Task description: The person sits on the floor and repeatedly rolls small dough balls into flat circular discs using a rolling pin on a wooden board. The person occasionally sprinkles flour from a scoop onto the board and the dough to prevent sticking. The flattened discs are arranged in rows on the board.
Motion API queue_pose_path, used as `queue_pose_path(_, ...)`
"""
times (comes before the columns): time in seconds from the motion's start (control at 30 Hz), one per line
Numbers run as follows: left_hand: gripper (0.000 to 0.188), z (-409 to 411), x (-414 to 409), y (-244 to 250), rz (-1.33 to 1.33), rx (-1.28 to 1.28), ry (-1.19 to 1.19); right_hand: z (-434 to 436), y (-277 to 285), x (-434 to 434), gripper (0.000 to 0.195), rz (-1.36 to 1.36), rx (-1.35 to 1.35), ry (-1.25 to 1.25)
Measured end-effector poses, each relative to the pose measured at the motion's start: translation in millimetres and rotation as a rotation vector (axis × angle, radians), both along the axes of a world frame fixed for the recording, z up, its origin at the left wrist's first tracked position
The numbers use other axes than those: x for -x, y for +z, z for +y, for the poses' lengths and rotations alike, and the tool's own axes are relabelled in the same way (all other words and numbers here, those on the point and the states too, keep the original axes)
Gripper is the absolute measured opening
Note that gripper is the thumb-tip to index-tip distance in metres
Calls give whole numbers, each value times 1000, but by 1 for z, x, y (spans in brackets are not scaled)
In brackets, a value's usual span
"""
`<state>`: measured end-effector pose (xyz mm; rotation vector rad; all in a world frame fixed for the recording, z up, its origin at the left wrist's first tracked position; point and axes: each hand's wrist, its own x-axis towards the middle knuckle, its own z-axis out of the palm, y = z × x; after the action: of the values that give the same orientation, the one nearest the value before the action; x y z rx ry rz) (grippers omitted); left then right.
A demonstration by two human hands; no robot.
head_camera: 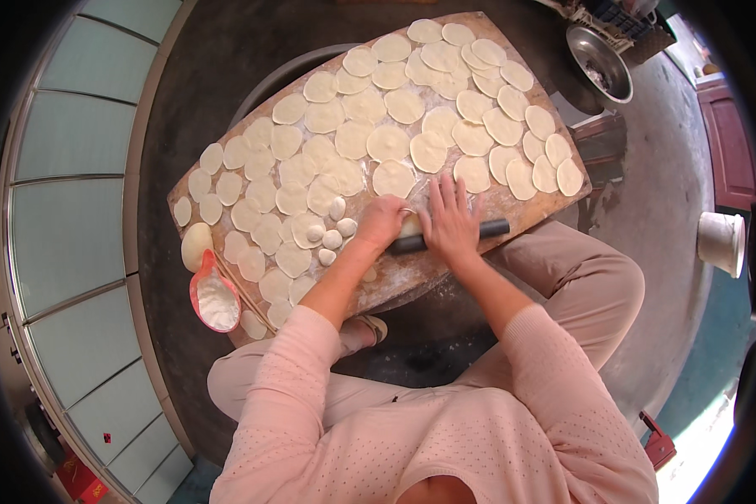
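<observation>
My left hand pinches the edge of a small dough wrapper, partly hidden by my hands. My right hand lies flat across a dark rolling pin, palm down with its fingers straight and apart. The pin's left end rests at the near edge of that wrapper. Several floured dough pieces sit just left of my left hand. Beyond both hands, many thin round dough wrappers cover the wooden board, some overlapping.
At the board's left end are a red scoop of flour, a larger dough lump and thin wooden sticks. A metal basin stands at the far right, and a white bucket at right. Light-green cabinets line the left.
</observation>
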<state>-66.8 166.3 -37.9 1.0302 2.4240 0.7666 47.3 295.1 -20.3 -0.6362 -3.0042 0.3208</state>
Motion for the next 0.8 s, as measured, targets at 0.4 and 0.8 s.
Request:
queue_pose_path(0.4,23,11,-3,16,-70,202,34,16,-1,47,59,-78,-42,-109)
queue_pose_path(0.8,21,-8,-7,1,-164,239,172,-3,14,9,66,-22,10,9)
